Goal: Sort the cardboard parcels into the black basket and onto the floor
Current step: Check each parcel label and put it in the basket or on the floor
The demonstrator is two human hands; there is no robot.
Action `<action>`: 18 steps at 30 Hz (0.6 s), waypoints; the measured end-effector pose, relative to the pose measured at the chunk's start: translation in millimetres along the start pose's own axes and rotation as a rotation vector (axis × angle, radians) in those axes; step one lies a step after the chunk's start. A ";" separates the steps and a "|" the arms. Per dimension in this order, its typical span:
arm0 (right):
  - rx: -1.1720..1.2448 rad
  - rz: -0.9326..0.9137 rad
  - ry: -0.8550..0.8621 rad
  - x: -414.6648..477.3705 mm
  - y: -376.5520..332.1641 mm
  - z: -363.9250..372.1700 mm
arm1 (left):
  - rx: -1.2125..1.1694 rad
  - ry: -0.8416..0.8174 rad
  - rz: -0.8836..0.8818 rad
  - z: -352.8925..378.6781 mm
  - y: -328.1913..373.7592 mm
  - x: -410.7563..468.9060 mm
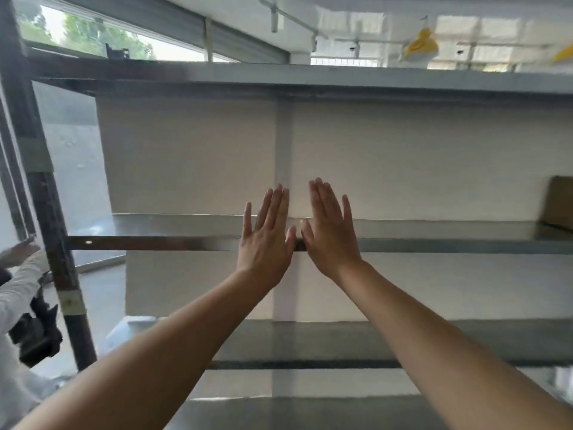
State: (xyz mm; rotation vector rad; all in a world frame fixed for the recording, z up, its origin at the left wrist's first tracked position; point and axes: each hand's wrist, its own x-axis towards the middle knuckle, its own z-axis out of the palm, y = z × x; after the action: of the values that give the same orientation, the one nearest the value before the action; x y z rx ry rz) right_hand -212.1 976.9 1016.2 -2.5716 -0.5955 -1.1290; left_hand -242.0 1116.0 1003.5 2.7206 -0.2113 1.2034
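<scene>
Hands raised flat before the metal shelving (155, 243)
Left hand (265, 240) and right hand (330, 235) are spread, fingers straight, holding nothing. One cardboard parcel (559, 201) sits on the middle shelf at the far right edge, so sorting looks late but unfinished. The black basket is out of view. No writing is legible.

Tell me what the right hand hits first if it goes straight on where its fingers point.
Likely the white wall behind the metal shelf; the right hand points into open space above it, though depth is unclear.
</scene>
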 end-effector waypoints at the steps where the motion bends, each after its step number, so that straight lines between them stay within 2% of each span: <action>1: -0.020 0.029 0.000 -10.6 19.7 -16.9 | -0.031 -0.002 0.010 2.9 24.9 0.8; 8: -0.230 0.202 -0.010 -112.8 174.2 -130.1 | -0.156 -0.051 0.177 35.5 221.3 -5.9; 13: -0.353 0.421 -0.007 -206.8 274.0 -212.2 | -0.301 -0.094 0.328 56.9 371.2 -34.0; 18: -0.500 0.632 -0.046 -311.8 341.7 -288.9 | -0.414 -0.178 0.507 66.5 507.0 -70.4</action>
State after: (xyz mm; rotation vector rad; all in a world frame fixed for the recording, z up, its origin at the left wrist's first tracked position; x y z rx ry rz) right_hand -426.1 480.1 946.9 -2.8509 0.5444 -1.0742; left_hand -338.5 611.7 951.6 2.4626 -1.0942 0.8756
